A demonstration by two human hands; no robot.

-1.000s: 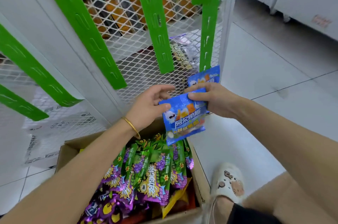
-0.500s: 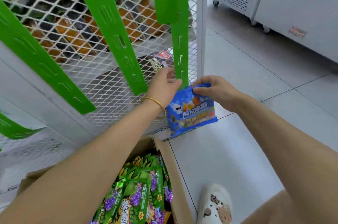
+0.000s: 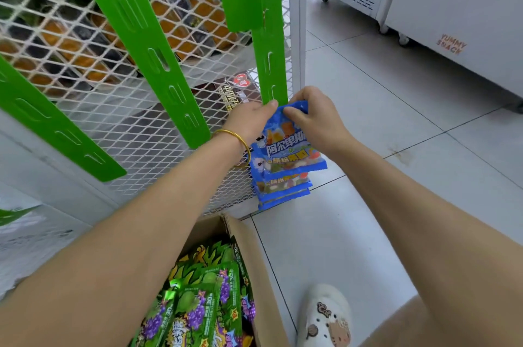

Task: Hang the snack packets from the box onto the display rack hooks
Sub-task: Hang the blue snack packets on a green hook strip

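My right hand (image 3: 314,120) pinches the top edge of a blue foil snack packet (image 3: 288,154) and my left hand (image 3: 249,120) grips its other corner, at the foot of a green slotted plastic strip (image 3: 271,69) on the white wire-mesh rack (image 3: 127,109). The brown cardboard box (image 3: 254,261) sits below.

Our left hand (image 3: 249,120) sits at the lower end of a hanging strip (image 3: 270,63), and our right hand (image 3: 317,123) is just beside it on the right. Between them is the top edge of a snack packet (image 3: 288,148), which hangs below both hands. More packets (image 3: 283,191) overlap beneath it. The strip lies against the mesh rack (image 3: 113,77), which stands behind and to the left of the hands. Nearer to us, under the left forearm, the box (image 3: 249,247) stands on the floor (image 3: 353,233) with other packets (image 3: 198,312) in it. Our shoe (image 3: 325,315) is right of the box. Far behind and right of the hands stands a cabinet (image 3: 452,21).
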